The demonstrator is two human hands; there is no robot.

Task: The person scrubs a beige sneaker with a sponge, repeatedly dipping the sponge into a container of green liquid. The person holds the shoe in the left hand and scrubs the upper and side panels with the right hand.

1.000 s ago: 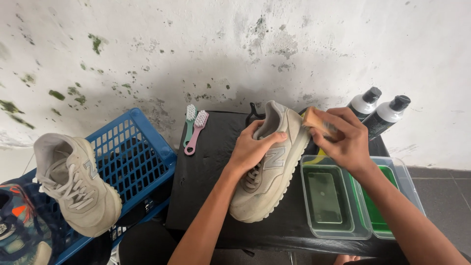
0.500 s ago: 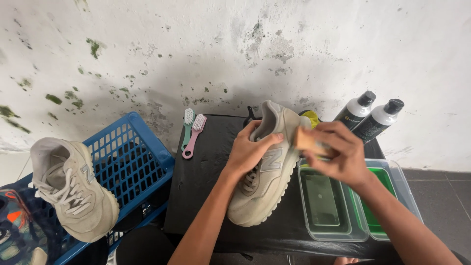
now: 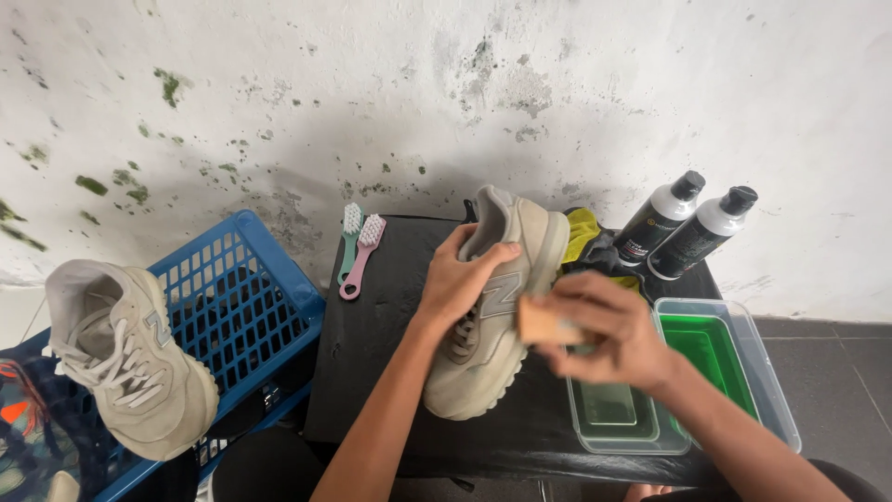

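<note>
Head view, looking down, shows our left hand [image 3: 460,279] at centre frame, closed over the collar and upper side of a beige sneaker [image 3: 490,307], thumb inside the opening, so the shoe stands tipped on its sole with its flank turned toward our right hand [image 3: 604,336]. That hand, blurred, is curled around a tan brush block [image 3: 544,323] pressed against the shoe's side, just above the sole. Both sit on a black table [image 3: 390,353]. At lower right, two clear plastic tubs lie side by side within easy reach: the nearer tub [image 3: 609,418] holds murky liquid, the farther tub [image 3: 743,372] bright green liquid. Behind them two dark bottles [image 3: 683,228] lean against the wall beside a yellow cloth [image 3: 583,232]. Two small brushes [image 3: 358,246] lie at the table's back edge. At left, a blue crate [image 3: 242,307] carries the matching sneaker [image 3: 125,358] on its rim.
</note>
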